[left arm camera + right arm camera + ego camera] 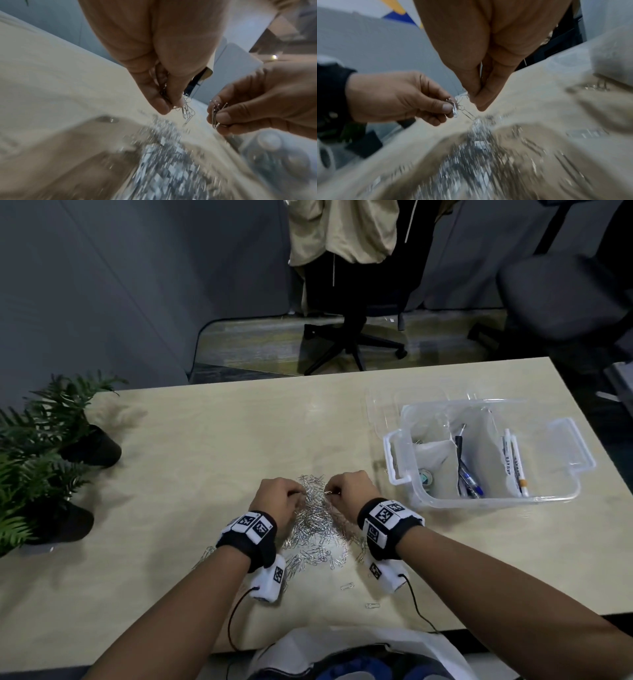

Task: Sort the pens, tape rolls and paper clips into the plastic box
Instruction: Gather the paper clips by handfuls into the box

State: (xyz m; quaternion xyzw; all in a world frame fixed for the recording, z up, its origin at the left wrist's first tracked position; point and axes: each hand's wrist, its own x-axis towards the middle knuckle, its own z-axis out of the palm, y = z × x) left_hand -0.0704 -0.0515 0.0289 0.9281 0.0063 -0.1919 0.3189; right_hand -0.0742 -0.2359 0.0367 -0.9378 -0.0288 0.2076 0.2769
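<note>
A heap of silver paper clips point(317, 518) lies on the pale wooden table point(205, 446) in front of me. My left hand point(279, 496) pinches a small bunch of clips point(186, 110) just above the heap. My right hand point(346, 491) pinches another bunch of clips point(216, 116), close beside the left. The clear plastic box point(561, 494) stands to the right, with pens point(466, 470), white markers point(513, 463) and a tape roll point(425, 475) in its compartments.
Two potted ferns point(44, 446) stand at the table's left side. The box's clear lid point(407, 398) lies behind it. A few stray clips point(371, 606) lie near the front edge. An office chair point(352, 302) stands beyond the table.
</note>
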